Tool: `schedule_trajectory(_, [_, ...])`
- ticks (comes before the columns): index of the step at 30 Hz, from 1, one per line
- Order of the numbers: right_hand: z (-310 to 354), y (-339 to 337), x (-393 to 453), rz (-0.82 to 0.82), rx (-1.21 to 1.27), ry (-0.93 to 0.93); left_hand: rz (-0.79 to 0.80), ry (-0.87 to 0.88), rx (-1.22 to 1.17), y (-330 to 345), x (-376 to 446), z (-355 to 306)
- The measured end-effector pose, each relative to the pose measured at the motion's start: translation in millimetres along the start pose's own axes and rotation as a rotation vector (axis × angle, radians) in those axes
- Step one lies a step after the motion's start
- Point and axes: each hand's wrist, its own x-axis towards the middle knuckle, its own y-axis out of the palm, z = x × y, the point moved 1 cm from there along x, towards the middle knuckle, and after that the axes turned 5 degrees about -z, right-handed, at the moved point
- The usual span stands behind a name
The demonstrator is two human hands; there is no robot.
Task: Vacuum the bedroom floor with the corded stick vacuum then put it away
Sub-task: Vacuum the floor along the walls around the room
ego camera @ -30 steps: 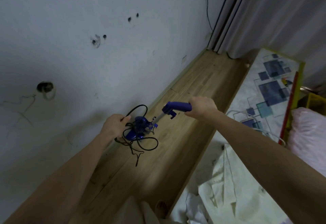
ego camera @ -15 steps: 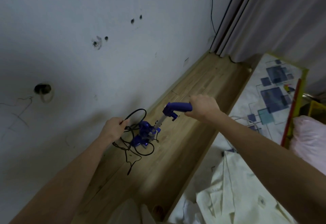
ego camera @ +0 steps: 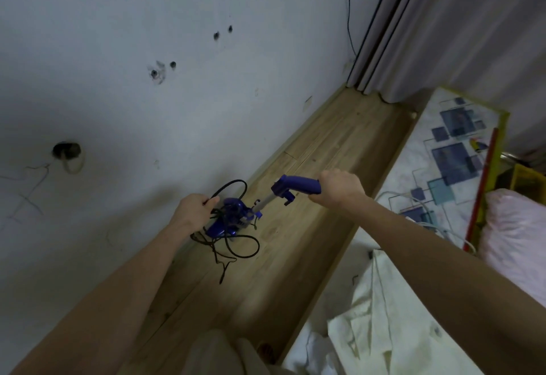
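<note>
The right hand [ego camera: 339, 190] is wrapped round the handle of the blue stick vacuum [ego camera: 236, 218], which stands on the wooden floor [ego camera: 339, 138] between the wall on the left and the bed [ego camera: 443, 150] on the right. The left hand [ego camera: 193, 212] pinches a loop of black cord [ego camera: 236, 244], probably gathering the tangle clear of the vacuum.

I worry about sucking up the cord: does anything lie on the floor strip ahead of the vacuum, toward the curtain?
Nothing visible lies on the wooden floor strip between the vacuum and the curtain. The black cord is looped around the vacuum body and just behind it, with part gripped by the left hand.
</note>
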Motion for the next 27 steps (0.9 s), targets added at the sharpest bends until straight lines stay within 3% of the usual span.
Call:
schedule_trajectory(6, [3,-17,-21,-0.045,-0.087,-0.022,0.032,0.056,-0.005,-1,1,-13])
schedule_trajectory(19, [24,15,-52,-0.089,-0.004,0.167,0.062,0.136,0.040,-19,11,-2])
schedule_trajectory(27, [47,10,-24,-0.025,-0.177,0.079,0.082,0.161,0.058,-30,23,9])
